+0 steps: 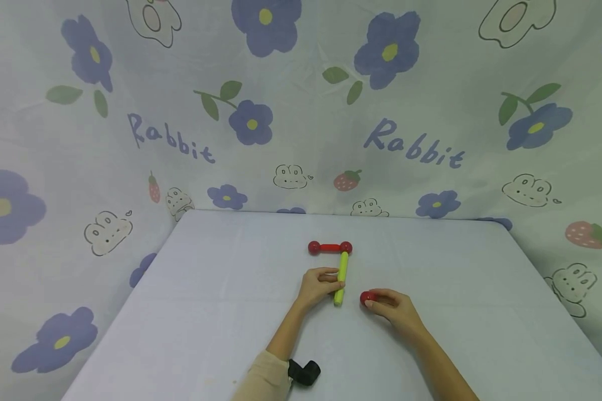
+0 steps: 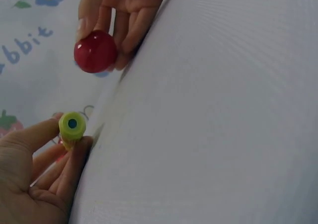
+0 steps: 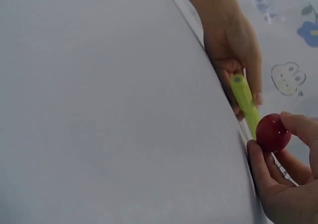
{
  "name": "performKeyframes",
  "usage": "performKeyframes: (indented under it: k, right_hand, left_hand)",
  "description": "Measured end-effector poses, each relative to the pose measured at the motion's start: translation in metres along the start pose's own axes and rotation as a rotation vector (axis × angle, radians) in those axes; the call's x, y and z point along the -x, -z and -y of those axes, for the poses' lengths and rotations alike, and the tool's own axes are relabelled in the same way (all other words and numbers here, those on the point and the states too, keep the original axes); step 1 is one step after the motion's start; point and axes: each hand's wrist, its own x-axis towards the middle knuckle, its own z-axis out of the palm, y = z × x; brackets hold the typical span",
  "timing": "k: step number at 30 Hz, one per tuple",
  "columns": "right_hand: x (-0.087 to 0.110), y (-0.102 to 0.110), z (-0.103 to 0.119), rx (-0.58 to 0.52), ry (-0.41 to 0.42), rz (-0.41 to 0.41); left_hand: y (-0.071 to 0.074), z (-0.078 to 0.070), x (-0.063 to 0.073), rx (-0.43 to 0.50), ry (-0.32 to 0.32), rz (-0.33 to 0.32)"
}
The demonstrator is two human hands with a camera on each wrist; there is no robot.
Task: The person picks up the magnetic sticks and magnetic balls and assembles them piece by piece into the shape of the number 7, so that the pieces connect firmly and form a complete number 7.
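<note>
My left hand (image 1: 317,287) pinches a yellow-green rod (image 1: 343,266) between thumb and fingers, near its lower end. That rod's far end joins a red ball (image 1: 346,247), which a short red rod (image 1: 330,248) links to another red ball (image 1: 314,248) on the left. In the left wrist view, the near end of the yellow-green rod (image 2: 72,124) shows a dark round spot at its centre. My right hand (image 1: 397,313) holds a loose red ball (image 1: 366,298) at its fingertips, just right of the rod's free end and apart from it.
A white table (image 1: 221,289) lies under both hands. Behind it hangs a cloth (image 1: 301,150) printed with flowers, rabbits and lettering. A black device (image 1: 305,372) is strapped at the left wrist, by a beige sleeve (image 1: 267,376).
</note>
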Motion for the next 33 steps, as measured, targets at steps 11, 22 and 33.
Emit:
performKeyframes:
  k: [11,22,33]
  right_hand:
    - [0.011,-0.025,0.004,-0.013,-0.037,0.050]
    - [0.012,-0.041,0.007,-0.147,-0.072,0.081]
    - [0.014,-0.046,0.010,-0.129,-0.044,0.059]
  left_hand:
    - [-0.003,0.027,-0.012,-0.031,0.005,-0.024]
    - [-0.001,0.001,0.002,-0.011,-0.016,-0.012]
    - [0.001,-0.008,0.007,-0.010,-0.026,-0.002]
